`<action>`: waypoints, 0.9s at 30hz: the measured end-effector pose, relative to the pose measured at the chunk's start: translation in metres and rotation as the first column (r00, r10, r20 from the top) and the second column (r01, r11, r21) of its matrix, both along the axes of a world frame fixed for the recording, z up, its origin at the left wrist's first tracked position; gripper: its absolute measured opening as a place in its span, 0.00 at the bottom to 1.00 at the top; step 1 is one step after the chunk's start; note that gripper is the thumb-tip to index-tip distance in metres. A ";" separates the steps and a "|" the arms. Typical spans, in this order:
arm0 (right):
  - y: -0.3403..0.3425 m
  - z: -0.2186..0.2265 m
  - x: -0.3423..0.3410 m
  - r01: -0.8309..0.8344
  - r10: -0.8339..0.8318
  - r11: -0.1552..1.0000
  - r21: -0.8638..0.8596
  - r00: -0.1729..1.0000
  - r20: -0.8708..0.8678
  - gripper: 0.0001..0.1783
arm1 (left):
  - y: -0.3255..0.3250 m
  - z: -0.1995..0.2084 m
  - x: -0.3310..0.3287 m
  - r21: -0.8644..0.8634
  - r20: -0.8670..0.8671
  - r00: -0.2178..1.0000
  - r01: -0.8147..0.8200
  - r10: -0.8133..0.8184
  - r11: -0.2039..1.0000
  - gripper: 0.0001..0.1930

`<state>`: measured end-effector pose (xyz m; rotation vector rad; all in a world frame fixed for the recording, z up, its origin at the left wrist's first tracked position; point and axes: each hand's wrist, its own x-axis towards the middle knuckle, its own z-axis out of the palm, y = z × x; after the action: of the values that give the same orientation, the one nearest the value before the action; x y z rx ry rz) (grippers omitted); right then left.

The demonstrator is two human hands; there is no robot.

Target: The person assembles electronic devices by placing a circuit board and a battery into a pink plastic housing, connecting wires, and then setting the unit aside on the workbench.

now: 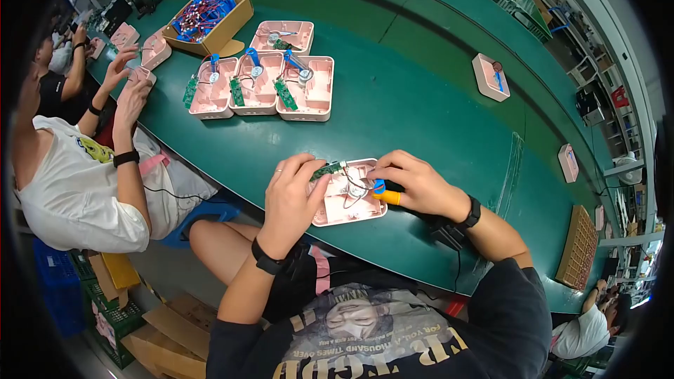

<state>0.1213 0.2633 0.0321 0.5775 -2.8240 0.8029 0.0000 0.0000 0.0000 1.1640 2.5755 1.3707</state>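
smooth green counter | shallow pink plastic housing on it, open side up | left hand half closed, pinching at housing's far-left corner | right hand curled at housing's right side, can't tell if gripping | yellow-and-black object at right fingers, housing's right rim | slim green circuit board in left pinch

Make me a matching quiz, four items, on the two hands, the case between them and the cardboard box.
1. Left hand
2. Right hand
3. Case between the hands
4. Cardboard box

A. Pink
B. Beside the yellow-orange piece
C. Filled with blue, wired parts
D. Touching the green circuit board

Pairs: 1-D, 2-B, 3-A, 4-C
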 end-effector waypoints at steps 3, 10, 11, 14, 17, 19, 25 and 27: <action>-0.001 0.001 -0.001 0.038 -0.039 0.973 -0.226 0.999 0.002 0.25 | 0.002 -0.001 0.005 0.065 -0.094 0.995 -0.035 0.041 0.997 0.09; 0.018 0.008 -0.033 0.337 -0.274 0.921 -0.195 0.916 0.293 0.23 | 0.005 -0.015 0.006 0.129 0.178 0.983 -0.057 0.033 0.990 0.08; 0.019 0.005 -0.039 0.235 -0.222 0.970 -0.066 0.963 0.155 0.23 | 0.004 -0.016 0.004 0.157 0.220 0.975 -0.052 0.016 0.986 0.09; 0.011 0.000 -0.029 0.113 -0.116 0.993 -0.046 0.992 -0.058 0.22 | 0.006 -0.024 0.005 0.183 0.286 0.958 -0.027 -0.027 0.983 0.10; -0.002 0.003 -0.037 -0.030 0.029 1.000 -0.002 0.986 -0.163 0.21 | 0.005 -0.024 0.005 0.185 0.314 0.947 0.002 -0.061 0.983 0.10; -0.010 0.002 -0.045 -0.177 0.184 0.983 0.057 0.966 -0.179 0.20 | 0.004 -0.024 0.002 0.166 0.287 0.952 0.063 -0.109 0.984 0.10; -0.009 -0.008 -0.044 -0.166 0.164 0.986 0.006 0.972 -0.168 0.18 | -0.004 -0.007 0.026 0.159 0.358 0.934 -0.069 0.008 0.985 0.19; -0.013 -0.010 -0.045 -0.085 0.079 0.996 -0.013 0.971 -0.226 0.17 | -0.014 0.002 0.047 0.012 0.148 0.956 -0.259 0.254 0.966 0.27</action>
<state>0.0765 0.2507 0.0225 0.7362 -2.5968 0.7311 0.0474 -0.0138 0.0016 0.7180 2.6805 1.4834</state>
